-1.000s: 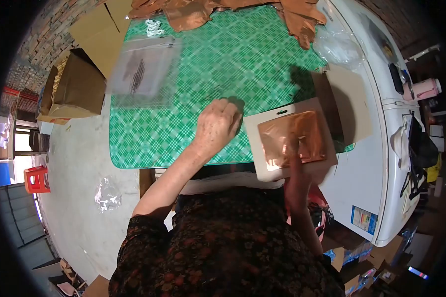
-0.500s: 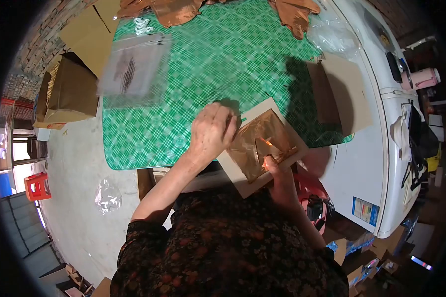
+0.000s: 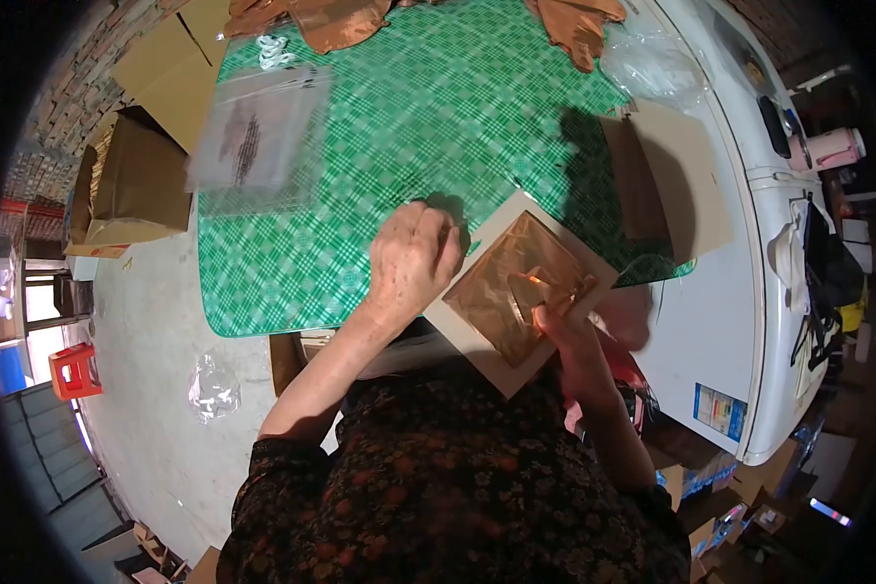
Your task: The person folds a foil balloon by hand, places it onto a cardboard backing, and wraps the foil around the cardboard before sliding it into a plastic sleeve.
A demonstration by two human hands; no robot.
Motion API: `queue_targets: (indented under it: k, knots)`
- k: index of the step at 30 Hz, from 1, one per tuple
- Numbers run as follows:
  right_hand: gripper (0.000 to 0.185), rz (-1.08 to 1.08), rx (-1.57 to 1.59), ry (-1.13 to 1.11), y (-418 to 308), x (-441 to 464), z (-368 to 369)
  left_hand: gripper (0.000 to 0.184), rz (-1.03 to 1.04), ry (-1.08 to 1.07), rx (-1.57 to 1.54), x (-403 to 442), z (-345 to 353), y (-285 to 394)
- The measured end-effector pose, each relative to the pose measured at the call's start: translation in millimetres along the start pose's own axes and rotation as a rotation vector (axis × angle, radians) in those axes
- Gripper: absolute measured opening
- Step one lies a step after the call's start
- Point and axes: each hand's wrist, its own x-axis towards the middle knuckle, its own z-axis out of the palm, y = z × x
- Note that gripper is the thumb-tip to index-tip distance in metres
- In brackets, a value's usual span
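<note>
My right hand [image 3: 569,343] grips a square of pale cardboard [image 3: 452,321] by its lower right edge, the thumb lying on top. On the card lies a flattened, wrinkled copper-coloured foil piece [image 3: 501,292], covering all but a border; its kind is hard to tell. My left hand [image 3: 414,255] is closed, knuckles up, just left of the card above the front of the green checked tablecloth [image 3: 380,146]. Its fingertips are hidden, so whatever may be in them cannot be seen.
Clear plastic bags [image 3: 263,136] lie at the table's left, beside a white cord bundle [image 3: 275,52]. More copper foil pieces [image 3: 341,21] rest along the far edge. A cardboard piece [image 3: 686,175] leans over the right side, near a white fridge [image 3: 691,321]. An open carton [image 3: 141,180] stands left.
The card with the foil piece has shifted slightly right and turned a little, along with my right hand. My left hand has moved slightly left, away from the card.
</note>
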Motion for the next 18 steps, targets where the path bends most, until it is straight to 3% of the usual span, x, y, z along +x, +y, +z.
queue_targets:
  k: [8, 18]
  knots:
    - [0.042, 0.012, 0.08, -0.01, 5, 8, 6, 0.014, 0.009, -0.022, -0.003, -4, -5, 1]
    - [0.044, -0.017, -0.071, 0.022, 0, 5, -1, 0.018, 0.129, -0.134, 0.074, 2, -14, -13]
